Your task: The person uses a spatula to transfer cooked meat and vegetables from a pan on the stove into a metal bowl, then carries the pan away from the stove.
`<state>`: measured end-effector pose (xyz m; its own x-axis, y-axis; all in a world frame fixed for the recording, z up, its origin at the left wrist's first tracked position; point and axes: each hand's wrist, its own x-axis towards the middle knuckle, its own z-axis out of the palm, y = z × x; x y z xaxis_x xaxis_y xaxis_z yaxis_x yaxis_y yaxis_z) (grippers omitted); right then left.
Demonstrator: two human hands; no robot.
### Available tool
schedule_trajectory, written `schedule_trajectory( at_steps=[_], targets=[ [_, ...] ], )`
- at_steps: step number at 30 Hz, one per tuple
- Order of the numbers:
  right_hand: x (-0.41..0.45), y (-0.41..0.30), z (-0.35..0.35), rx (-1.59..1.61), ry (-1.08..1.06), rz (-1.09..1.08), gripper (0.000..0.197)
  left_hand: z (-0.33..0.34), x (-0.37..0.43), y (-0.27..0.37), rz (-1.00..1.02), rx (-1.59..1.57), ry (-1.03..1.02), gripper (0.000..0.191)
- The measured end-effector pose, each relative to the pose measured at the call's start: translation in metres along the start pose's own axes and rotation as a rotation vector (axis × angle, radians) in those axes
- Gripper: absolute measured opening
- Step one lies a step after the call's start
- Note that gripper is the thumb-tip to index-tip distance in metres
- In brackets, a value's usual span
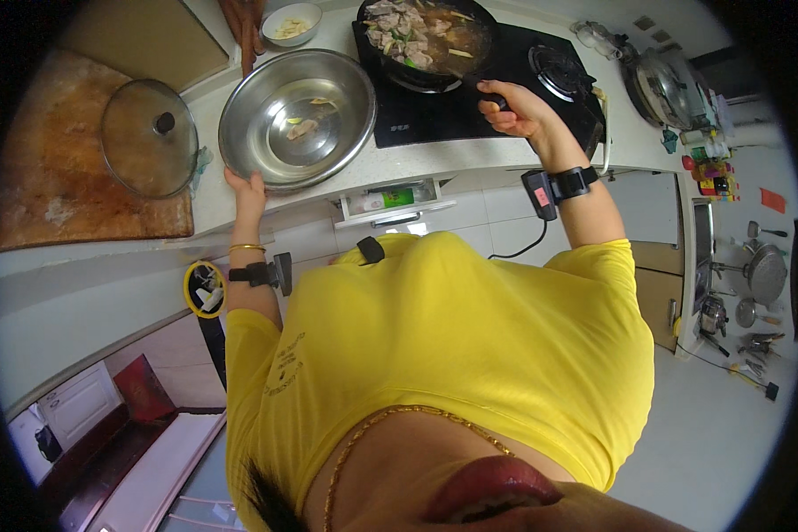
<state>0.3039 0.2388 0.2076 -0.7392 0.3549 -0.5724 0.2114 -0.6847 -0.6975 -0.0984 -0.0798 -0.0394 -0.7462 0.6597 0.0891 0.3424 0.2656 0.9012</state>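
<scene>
My left hand (pixel 246 187) grips the near rim of a wide stainless steel basin (pixel 256 143). Small scraps of meat (pixel 302 130) and a yellowish sliver lie on the bottom of the basin. Whether the basin rests on the counter or is slightly lifted, I cannot tell. Closed around the black handle (pixel 497 101) of a dark wok (pixel 394 72) is my right hand (pixel 515 110). The wok sits over a burner, with pale sliced meat (pixel 402 33) heaped at its left and brown broth (pixel 469 43) at its right.
Behind the basin stands a white bowl (pixel 312 33) of pale slices. A glass lid (pixel 139 146) lies on the wooden board (pixel 33 166) at left. The black hob (pixel 432 126) has a second burner (pixel 558 72) at right. Below the counter, a drawer (pixel 399 211) is pulled out.
</scene>
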Motion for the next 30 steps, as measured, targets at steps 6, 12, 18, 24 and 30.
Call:
schedule_trajectory(
  at_steps=[6, 12, 18, 24, 30],
  targets=[
    [-0.028, -0.002, -0.007, -0.537, 0.138, -0.097, 0.067, -0.004, -0.005, 0.022, -0.109, -0.001, -0.021, 0.074],
    [-0.032, 0.004, -0.009, -0.606, 0.135, -0.134, 0.071, -0.006, -0.005, 0.022, -0.09, -0.036, -0.029, 0.072],
    [-0.022, 0.006, -0.012, -0.26, 0.07, -0.159, 0.059, -0.004, -0.017, 0.072, -0.199, -0.126, -0.037, 0.07],
    [-0.025, 0.01, -0.02, -0.033, -0.071, -0.063, 0.049, -0.004, -0.018, 0.071, -0.142, -0.118, -0.021, 0.071],
    [-0.034, 0.008, -0.033, -0.013, -0.15, -0.091, 0.036, -0.009, -0.026, 0.101, -0.265, -0.163, -0.069, 0.07]
  ],
)
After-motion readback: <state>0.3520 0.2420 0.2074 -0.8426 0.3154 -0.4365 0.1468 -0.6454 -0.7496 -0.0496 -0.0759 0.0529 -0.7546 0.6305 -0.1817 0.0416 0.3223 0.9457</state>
